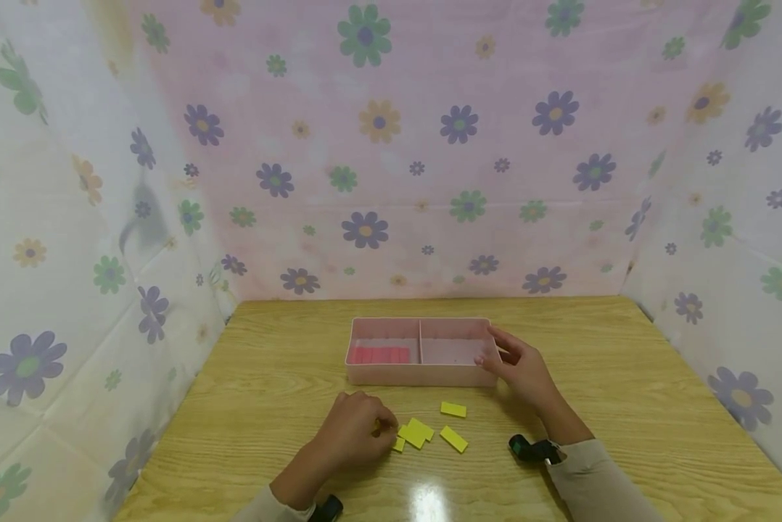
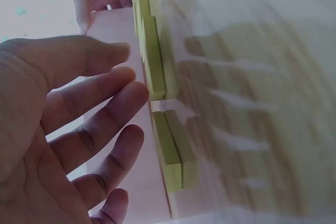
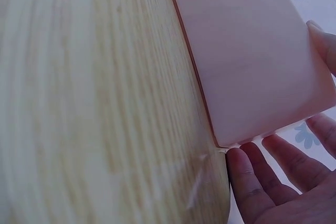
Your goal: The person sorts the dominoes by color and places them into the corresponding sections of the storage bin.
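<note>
Yellow pieces [image 1: 417, 433] were scattered on the desk [image 1: 286, 348] at 6 o'clock of the pink box [image 1: 391, 375], some overlapped in a cluster, two set apart: one at 2 o'clock of it [image 1: 453, 409], one at 3 [image 1: 454, 439]. Left hand [image 1: 358, 431] was held at the cluster's 9 o'clock, half curled, thumb and fingertips parted; nothing was seen held in it. Fingertip contact with the nearest piece could not be told. Right hand [image 1: 524, 370] was closed round the box's 3 o'clock end, thumb at the near rim, fingers along the end wall. Pink pieces [image 1: 381, 355] were lined up in the compartment at 9 o'clock of the divider [image 1: 420, 341].

Step in hand was judged to be a pick-up of one yellow piece while the box was steadied. Edge piece at the cluster's 8 o'clock was rated the easiest take; pieces under overlap were better left until freed. Thin, flat stock: a pinch by opposite long edges was advised, fingertips low to the desk, light squeeze. Main risk was seen as neighbours being dragged along. Box grip was judged sufficient; only light pressure was needed, with the thumb kept clear of the compartment mouth.
</note>
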`<move>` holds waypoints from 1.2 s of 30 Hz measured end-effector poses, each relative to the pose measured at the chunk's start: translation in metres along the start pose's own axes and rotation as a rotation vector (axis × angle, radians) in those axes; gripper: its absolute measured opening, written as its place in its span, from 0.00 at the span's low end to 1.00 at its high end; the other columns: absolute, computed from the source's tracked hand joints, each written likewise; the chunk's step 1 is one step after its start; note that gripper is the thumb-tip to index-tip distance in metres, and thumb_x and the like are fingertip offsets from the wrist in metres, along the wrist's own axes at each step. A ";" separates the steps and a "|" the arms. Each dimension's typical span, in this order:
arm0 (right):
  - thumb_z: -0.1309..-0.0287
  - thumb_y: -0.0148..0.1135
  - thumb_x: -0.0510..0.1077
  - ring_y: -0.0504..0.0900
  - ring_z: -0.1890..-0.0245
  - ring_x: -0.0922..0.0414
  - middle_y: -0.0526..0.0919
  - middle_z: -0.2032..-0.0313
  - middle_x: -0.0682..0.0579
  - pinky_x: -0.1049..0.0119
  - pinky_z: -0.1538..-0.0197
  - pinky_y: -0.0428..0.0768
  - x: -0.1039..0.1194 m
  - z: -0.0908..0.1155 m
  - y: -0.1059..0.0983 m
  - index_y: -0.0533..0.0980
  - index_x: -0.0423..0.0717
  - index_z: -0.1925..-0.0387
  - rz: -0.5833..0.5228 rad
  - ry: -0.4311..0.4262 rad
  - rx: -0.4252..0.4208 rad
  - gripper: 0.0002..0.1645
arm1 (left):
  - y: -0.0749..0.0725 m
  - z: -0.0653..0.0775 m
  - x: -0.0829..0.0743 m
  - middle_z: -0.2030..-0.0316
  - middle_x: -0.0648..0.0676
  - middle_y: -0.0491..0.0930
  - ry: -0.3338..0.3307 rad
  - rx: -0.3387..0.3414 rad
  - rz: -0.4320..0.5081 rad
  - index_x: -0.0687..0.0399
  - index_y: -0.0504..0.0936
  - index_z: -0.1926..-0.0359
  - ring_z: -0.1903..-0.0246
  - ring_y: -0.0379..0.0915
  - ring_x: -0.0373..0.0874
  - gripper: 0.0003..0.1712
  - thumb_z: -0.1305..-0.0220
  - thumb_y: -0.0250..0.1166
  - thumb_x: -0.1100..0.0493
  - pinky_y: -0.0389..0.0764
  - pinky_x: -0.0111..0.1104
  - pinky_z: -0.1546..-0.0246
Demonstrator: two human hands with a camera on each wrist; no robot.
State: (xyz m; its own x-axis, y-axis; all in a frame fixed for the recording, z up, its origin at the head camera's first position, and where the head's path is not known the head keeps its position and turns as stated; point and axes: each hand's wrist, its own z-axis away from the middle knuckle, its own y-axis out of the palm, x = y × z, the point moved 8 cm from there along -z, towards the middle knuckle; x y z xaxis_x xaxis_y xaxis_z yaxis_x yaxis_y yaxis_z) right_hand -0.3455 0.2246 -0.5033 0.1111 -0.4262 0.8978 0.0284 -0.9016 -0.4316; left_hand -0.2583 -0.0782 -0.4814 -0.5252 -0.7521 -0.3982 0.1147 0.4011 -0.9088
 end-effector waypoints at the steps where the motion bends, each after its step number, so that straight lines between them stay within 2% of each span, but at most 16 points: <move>1: 0.36 0.71 0.58 0.72 0.30 0.35 0.65 0.24 0.42 0.40 0.35 0.78 0.000 0.000 0.000 0.63 0.60 0.21 -0.001 0.000 0.001 0.46 | 0.000 0.000 0.000 0.68 0.31 0.85 -0.001 0.004 -0.003 0.35 0.93 0.63 0.63 0.72 0.31 0.08 0.44 0.73 0.54 0.62 0.34 0.60; 6: 0.36 0.71 0.57 0.72 0.30 0.35 0.66 0.24 0.42 0.40 0.35 0.78 0.002 0.001 0.000 0.63 0.60 0.21 -0.005 0.002 -0.002 0.46 | 0.000 0.001 -0.002 0.66 0.31 0.85 -0.003 0.027 -0.024 0.35 0.94 0.62 0.62 0.72 0.32 0.10 0.47 0.75 0.55 0.62 0.35 0.59; 11: 0.36 0.72 0.57 0.72 0.30 0.36 0.66 0.24 0.42 0.41 0.34 0.77 0.001 0.001 0.000 0.63 0.59 0.21 -0.005 0.011 -0.004 0.46 | 0.001 0.002 -0.002 0.66 0.31 0.84 0.004 0.050 -0.026 0.35 0.94 0.62 0.62 0.72 0.31 0.09 0.45 0.76 0.54 0.62 0.35 0.58; 17: 0.36 0.71 0.58 0.71 0.29 0.36 0.66 0.24 0.43 0.40 0.33 0.76 -0.002 0.001 0.000 0.63 0.61 0.21 0.008 0.020 -0.006 0.46 | 0.005 0.003 -0.002 0.63 0.32 0.83 0.030 0.081 -0.024 0.37 0.94 0.61 0.59 0.74 0.31 0.10 0.46 0.77 0.55 0.64 0.33 0.58; 23: 0.37 0.71 0.59 0.71 0.29 0.35 0.66 0.24 0.42 0.41 0.33 0.76 -0.004 0.001 0.000 0.63 0.63 0.21 0.000 0.023 -0.001 0.46 | 0.005 0.002 -0.004 0.63 0.31 0.83 0.048 0.080 -0.030 0.35 0.93 0.62 0.58 0.74 0.31 0.11 0.47 0.78 0.55 0.64 0.33 0.58; 32: 0.36 0.71 0.59 0.71 0.29 0.35 0.66 0.24 0.42 0.41 0.34 0.77 -0.003 0.001 0.000 0.62 0.62 0.21 0.007 0.022 -0.004 0.46 | 0.004 0.000 -0.003 0.70 0.31 0.81 0.030 0.081 0.039 0.36 0.91 0.65 0.70 0.70 0.27 0.10 0.50 0.82 0.54 0.63 0.33 0.60; 36: 0.37 0.71 0.59 0.72 0.29 0.35 0.66 0.24 0.42 0.41 0.34 0.77 -0.004 0.000 0.000 0.62 0.61 0.21 0.007 0.018 -0.004 0.47 | 0.005 0.000 -0.002 0.73 0.34 0.80 0.007 0.097 0.092 0.39 0.91 0.65 0.73 0.71 0.26 0.12 0.51 0.84 0.54 0.71 0.29 0.61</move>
State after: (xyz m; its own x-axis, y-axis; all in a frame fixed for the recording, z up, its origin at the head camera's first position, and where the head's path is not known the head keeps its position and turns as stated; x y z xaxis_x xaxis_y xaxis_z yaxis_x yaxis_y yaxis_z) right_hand -0.3459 0.2264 -0.5071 0.0935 -0.4335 0.8963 0.0236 -0.8990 -0.4372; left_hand -0.2572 -0.0749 -0.4850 -0.5142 -0.7108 -0.4800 0.2434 0.4157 -0.8763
